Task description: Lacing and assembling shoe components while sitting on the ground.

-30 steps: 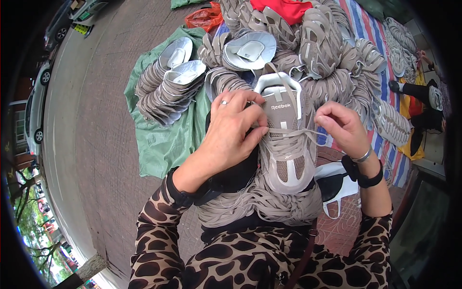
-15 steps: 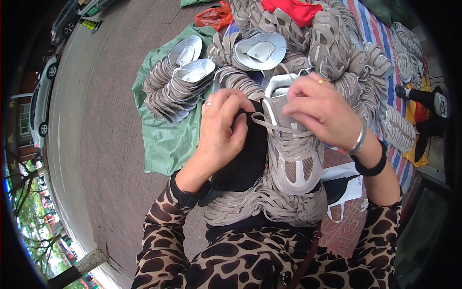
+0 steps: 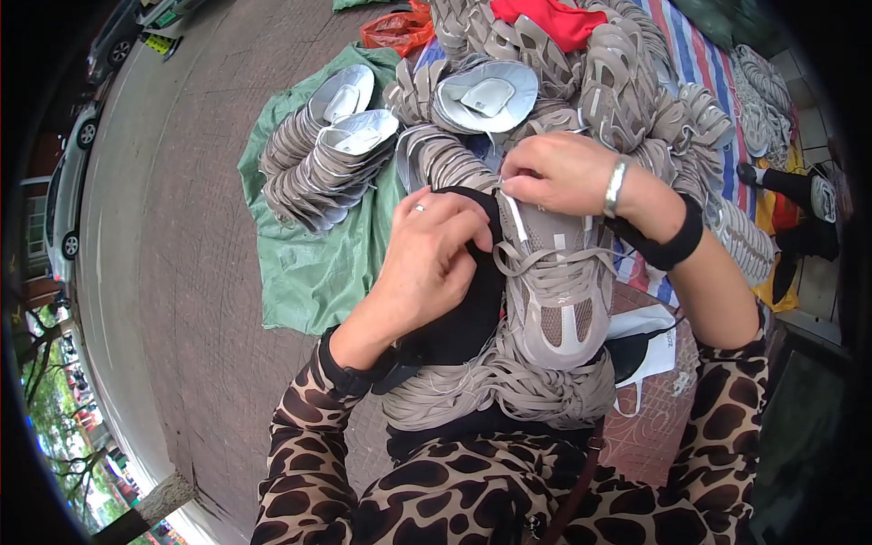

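Observation:
A grey-beige sneaker (image 3: 556,318) with a mesh toe lies toe toward me, a flat shoelace (image 3: 549,265) crossing its front. My right hand (image 3: 565,173) reaches over the shoe's opening, thumb and finger pinched at its upper left edge; what they hold is hidden. My left hand (image 3: 429,259) is curled beside the shoe, over a black cloth (image 3: 454,331), with fingertips near the lace side; whatever is in them does not show. Across my lap lies a thick bundle of matching shoelaces (image 3: 436,395).
Stacked shoe uppers (image 3: 313,182) lie on a green sheet (image 3: 300,282) to the left. More uppers (image 3: 618,95) are heaped ahead on a striped sheet (image 3: 708,109), with a red cloth (image 3: 554,23) on top. A white bag (image 3: 649,341) sits right of the shoe. Parked cars (image 3: 68,195) stand far left.
My right hand has moved left across the shoe's opening to its upper left edge, and its wrist has turned. The left hand stays in nearly the same place.

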`<action>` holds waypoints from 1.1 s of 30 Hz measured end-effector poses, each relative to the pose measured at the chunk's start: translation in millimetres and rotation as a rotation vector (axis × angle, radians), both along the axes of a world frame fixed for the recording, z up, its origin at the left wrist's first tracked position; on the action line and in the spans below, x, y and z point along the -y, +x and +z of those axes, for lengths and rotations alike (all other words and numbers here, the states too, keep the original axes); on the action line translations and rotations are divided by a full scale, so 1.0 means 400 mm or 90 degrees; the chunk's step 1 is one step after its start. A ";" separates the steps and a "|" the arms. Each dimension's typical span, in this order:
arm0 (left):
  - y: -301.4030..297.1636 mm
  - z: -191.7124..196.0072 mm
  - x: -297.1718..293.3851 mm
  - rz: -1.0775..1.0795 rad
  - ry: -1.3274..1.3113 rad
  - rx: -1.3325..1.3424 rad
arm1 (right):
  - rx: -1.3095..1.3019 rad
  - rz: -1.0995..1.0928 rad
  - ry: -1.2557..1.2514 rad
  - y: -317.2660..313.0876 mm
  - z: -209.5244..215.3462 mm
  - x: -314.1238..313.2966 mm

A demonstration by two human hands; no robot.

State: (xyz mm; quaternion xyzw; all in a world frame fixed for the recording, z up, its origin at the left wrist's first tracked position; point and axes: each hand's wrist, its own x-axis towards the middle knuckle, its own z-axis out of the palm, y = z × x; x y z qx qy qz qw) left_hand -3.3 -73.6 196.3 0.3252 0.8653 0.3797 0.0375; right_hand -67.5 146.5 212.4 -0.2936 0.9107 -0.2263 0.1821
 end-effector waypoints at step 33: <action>0.025 0.032 -0.073 -0.138 0.109 0.204 | -0.149 -0.195 -0.076 0.039 -0.042 0.008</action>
